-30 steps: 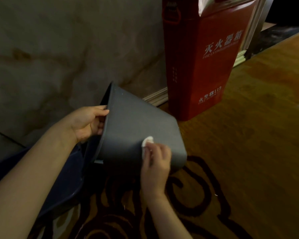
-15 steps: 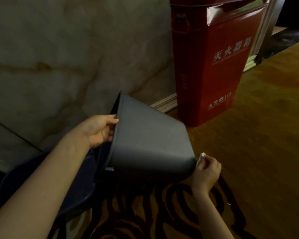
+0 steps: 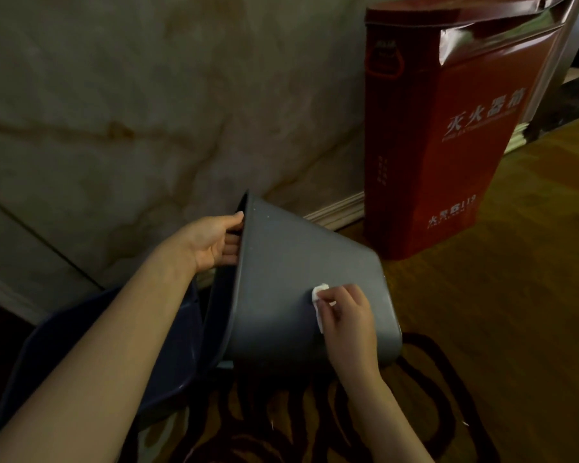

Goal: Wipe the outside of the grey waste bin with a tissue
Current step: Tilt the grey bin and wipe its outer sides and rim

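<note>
The grey waste bin [image 3: 291, 275] is tipped on its side over the carpet, its mouth facing left and its base to the right. My left hand [image 3: 214, 242] grips the bin's rim, fingers curled inside the opening. My right hand [image 3: 346, 315] presses a small folded white tissue [image 3: 319, 295] against the bin's upper outer wall, near the base end. Most of the tissue is hidden under my fingers.
A tall red fire-extinguisher box [image 3: 448, 135] stands against the marble wall [image 3: 131, 111] just right of the bin. A dark blue plastic object [image 3: 168, 349] lies under my left forearm. Patterned brown carpet [image 3: 498, 329] spreads to the right and front.
My right hand with the tissue went from the bin's side out past its base end, then came back onto the outer wall. The left hand kept its grip on the rim.
</note>
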